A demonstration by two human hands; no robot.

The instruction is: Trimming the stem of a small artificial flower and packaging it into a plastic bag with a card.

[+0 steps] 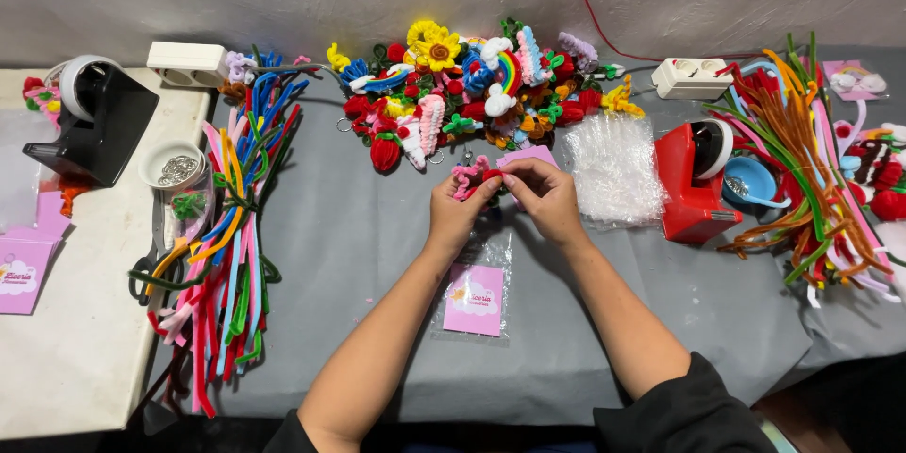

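My left hand (461,210) and my right hand (545,196) meet above the grey table cloth (349,236). Together they pinch a small pink and red pipe-cleaner charm (471,176), and a pink card (528,155) sticks up behind my right fingers. Just beyond the hands lies a heap of colourful pipe-cleaner charms (472,85): flowers, a rainbow, strawberries. Below the hands a clear bag with a pink card inside (474,298) lies flat on the cloth.
A bundle of pipe cleaners (231,226) lies at left, another (802,170) at right. A black tape dispenser (94,118), a bowl of key rings (176,166), a red tape dispenser (694,179), clear bags (613,168) and two white power strips (189,63) (692,77) stand around.
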